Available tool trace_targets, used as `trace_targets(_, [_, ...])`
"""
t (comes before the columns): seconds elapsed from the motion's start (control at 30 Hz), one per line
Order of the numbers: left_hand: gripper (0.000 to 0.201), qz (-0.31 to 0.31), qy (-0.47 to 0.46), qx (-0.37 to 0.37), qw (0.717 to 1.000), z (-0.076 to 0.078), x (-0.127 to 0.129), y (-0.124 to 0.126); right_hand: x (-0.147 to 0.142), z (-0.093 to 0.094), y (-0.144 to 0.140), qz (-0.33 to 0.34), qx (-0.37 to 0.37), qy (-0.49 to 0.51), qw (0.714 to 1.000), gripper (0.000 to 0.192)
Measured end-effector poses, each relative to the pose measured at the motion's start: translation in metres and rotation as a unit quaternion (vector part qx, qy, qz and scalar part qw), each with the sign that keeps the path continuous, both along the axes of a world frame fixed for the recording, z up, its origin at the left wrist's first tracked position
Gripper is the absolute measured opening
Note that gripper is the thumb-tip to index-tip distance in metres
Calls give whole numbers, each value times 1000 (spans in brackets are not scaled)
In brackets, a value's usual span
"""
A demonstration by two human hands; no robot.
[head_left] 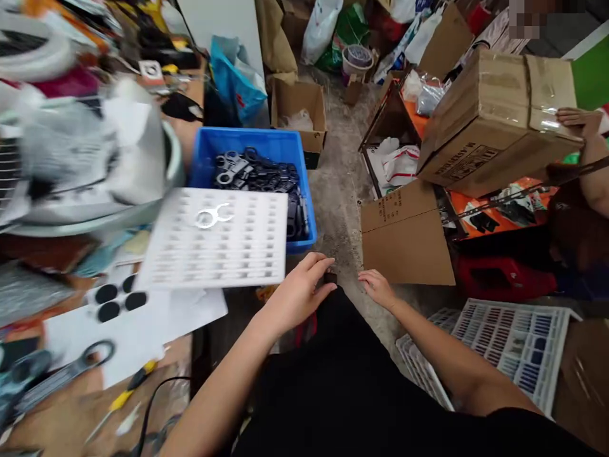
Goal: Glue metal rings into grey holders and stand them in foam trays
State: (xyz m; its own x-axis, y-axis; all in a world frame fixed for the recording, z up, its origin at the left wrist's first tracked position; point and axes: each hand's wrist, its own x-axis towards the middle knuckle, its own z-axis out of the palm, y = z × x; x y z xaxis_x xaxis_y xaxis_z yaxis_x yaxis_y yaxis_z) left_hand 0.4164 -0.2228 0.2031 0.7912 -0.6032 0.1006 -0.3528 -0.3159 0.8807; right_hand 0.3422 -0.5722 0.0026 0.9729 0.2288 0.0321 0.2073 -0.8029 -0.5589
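Note:
My left hand (297,293) and my right hand (377,287) meet over my knee, which is covered in black cloth (342,368). Between their fingertips sits a small dark piece (330,278); which hand holds it I cannot tell. A white perforated tray (216,240) lies to the left of my left hand, with a shiny metal part (212,216) on it. Behind the tray stands a blue bin (252,147) full of black and silver parts.
Black discs (117,300), scissors (57,374) and a yellow-handled tool (128,391) lie on the cluttered table at left. Cardboard boxes (499,120), a cardboard sheet (404,236), a red stool (504,277) and white grid trays (516,346) crowd the right. Another person's hand (578,117) rests on a box.

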Motion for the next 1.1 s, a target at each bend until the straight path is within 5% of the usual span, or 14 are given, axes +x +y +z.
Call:
trace_targets(0.17, [36,42,19,-29,999,-50,127,-117,108,-27,-142,-51,-32,63,996,29])
trace_targets(0.37, [32,72,42,-49,995,-62,235,-202,251,-9,-257,-114,-62,96,987,32])
trace_targets(0.53, [31,73,77,-41,994,-68,310,-225,362,-6,-275,-146,-87,131,977,23])
trace_targets(0.63, [30,87,93,-25,992,-87,369,-231,425,-20,-268,-155,-105,175,967,32])
trace_targets(0.83, [24,180,104,47,977,-151,497,-254,560,-65,-276,-179,-146,278,932,38])
trace_targets(1.1, [24,231,136,119,956,-242,636,-276,768,-115,-371,-235,-196,304,902,39])
